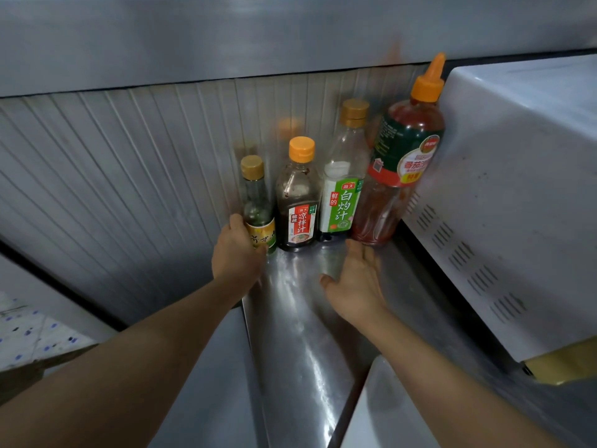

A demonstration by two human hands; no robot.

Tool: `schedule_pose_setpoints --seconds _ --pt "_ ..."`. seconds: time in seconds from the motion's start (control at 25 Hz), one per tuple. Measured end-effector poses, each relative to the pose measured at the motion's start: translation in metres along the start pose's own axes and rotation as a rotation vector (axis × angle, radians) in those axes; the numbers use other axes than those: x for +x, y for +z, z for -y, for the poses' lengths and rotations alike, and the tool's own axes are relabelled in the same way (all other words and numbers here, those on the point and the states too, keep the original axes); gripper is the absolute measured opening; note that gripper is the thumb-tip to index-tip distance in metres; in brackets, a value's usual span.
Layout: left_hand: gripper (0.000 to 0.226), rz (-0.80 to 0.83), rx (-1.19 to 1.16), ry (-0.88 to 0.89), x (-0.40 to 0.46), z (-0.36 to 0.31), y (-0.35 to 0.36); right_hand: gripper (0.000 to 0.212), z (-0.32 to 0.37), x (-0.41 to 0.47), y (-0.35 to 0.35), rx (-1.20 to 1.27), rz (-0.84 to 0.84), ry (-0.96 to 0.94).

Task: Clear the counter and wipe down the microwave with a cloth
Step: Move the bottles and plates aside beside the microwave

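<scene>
Several sauce bottles stand in a row at the back of the steel counter (300, 318). My left hand (237, 250) grips the small green glass bottle (256, 202) at its lower part. Beside it stand a dark sauce bottle with an orange cap (297, 205), a clear bottle with a green label (344, 176) and a tall red ketchup bottle (400, 156) that leans on the white microwave (504, 195). My right hand (355, 279) hovers open just in front of the ketchup bottle, fingers spread, touching nothing I can make out. No cloth is in view.
A ribbed metal wall (129, 176) runs behind the bottles, under a steel overhang (258, 37). The microwave's vented side faces the counter at the right. A steel block (387, 415) sits at the front right and a tiled surface (35, 334) lies at the lower left.
</scene>
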State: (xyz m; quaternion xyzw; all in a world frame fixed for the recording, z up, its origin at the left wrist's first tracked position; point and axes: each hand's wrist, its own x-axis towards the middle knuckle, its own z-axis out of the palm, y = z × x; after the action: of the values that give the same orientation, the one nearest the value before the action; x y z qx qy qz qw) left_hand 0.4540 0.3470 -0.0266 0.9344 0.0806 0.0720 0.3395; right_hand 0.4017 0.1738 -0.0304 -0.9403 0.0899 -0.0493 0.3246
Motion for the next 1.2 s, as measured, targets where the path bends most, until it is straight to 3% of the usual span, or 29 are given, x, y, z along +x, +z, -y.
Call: schedule_pose_setpoints --seconds 0.24,0.44,0.88,1.04,1.2 --pt "0.053 0.088 0.078 -0.048 -0.028 -0.01 -0.022 0.068 0.001 -0.018 -0.024 -0.029 0.038 0.027" --pt "0.059 0.269 0.149 0.061 -0.072 -0.023 -0.046 0.072 0.004 -0.061 -0.06 -0.089 0.056 0.104" --pt "0.059 0.575 0.19 0.098 -0.194 -0.037 -0.055 0.061 -0.029 -0.156 -0.119 -0.216 0.105 0.235" --pt "0.051 0.648 0.213 0.005 -0.226 -0.03 -0.05 0.058 -0.053 -0.16 -0.117 -0.266 0.202 0.227" --pt "0.03 0.726 0.356 -0.019 -0.247 -0.022 -0.041 0.051 -0.071 -0.157 -0.108 -0.254 0.298 0.194"
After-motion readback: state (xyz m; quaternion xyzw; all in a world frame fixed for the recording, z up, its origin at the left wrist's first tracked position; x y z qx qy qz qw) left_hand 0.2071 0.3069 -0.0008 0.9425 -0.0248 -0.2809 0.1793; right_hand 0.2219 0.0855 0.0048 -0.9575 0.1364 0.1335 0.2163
